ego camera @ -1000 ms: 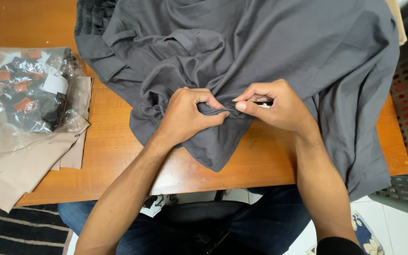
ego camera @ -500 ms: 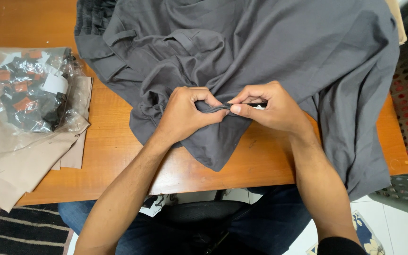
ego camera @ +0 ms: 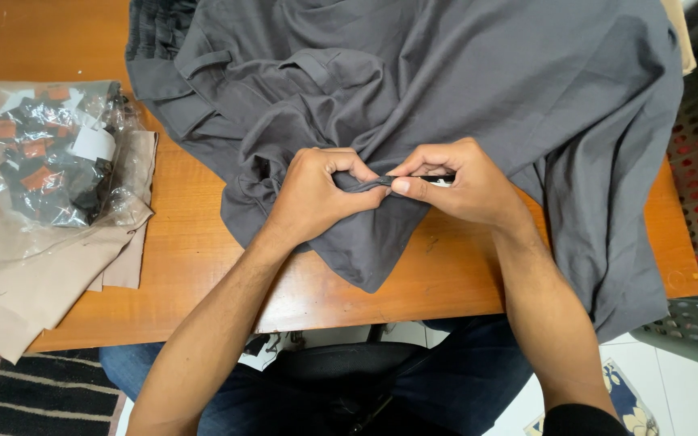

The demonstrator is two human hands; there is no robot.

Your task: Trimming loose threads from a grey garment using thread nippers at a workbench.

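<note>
Both hands closed in a pinch grip on one fold of grey garment [ego camera: 446, 89]. Left hand [ego camera: 317, 198] and right hand [ego camera: 454, 186] meet thumb to thumb at the fold. Garment spread across wooden worktop [ego camera: 187, 258], one edge hanging off the near side. Far left: clear plastic bag [ego camera: 58, 153] of small dark items, lying on beige fabric [ego camera: 34, 282].

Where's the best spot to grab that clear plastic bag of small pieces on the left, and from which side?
Take the clear plastic bag by its loose, flat film along the near-left edge, coming from the left. The film there looks empty and thin enough to pinch, while the middle bulges with contents. The grey garment and both hands crowd the right.
</note>
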